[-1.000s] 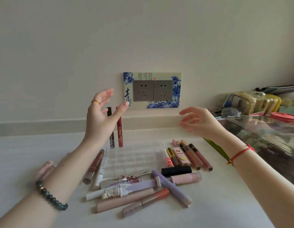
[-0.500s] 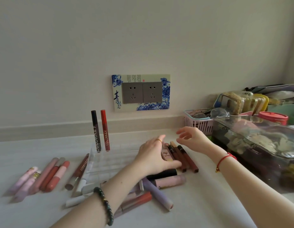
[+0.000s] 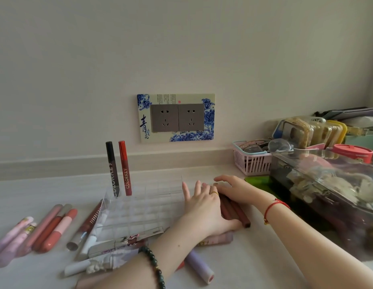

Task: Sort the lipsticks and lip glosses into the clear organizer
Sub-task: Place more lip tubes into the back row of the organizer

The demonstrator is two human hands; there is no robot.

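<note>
**Desk:** Where is the clear plastic grid organizer (image 3: 146,207)?

**Photographer:** It lies flat on the pale countertop (image 3: 254,257), centre frame. A black-capped dark tube (image 3: 113,167) and a red tube (image 3: 125,167) stand upright in its far left corner, just beside each other, exactly as half a second ago.

**Desk:** And the hands?

**Photographer:** Both are at the organizer's right edge, over a row of dark brown-red lip gloss tubes (image 3: 239,214) lying side by side on the counter. The left hand (image 3: 202,209), with a gold ring and a dark bead bracelet, lies on them with fingers straight. Half a second ago those fingers were more curled. The right hand (image 3: 235,189), with a red cord at the wrist, has dropped lower and closer. Its spread, relaxed fingers are now over the tubes' far ends, just beside the left hand's knuckles. Neither hand closes round anything visible.

**Desk:** Around them?

**Photographer:** Loose tubes. There are pink and coral tubes (image 3: 54,228) to the left, a lilac tube (image 3: 199,265) near the front, and more beneath the left forearm. A pink slatted basket (image 3: 252,163) and a clear lidded box (image 3: 327,184) sit to the right. A blue-flowered socket plate (image 3: 176,117) is on the wall.
</note>
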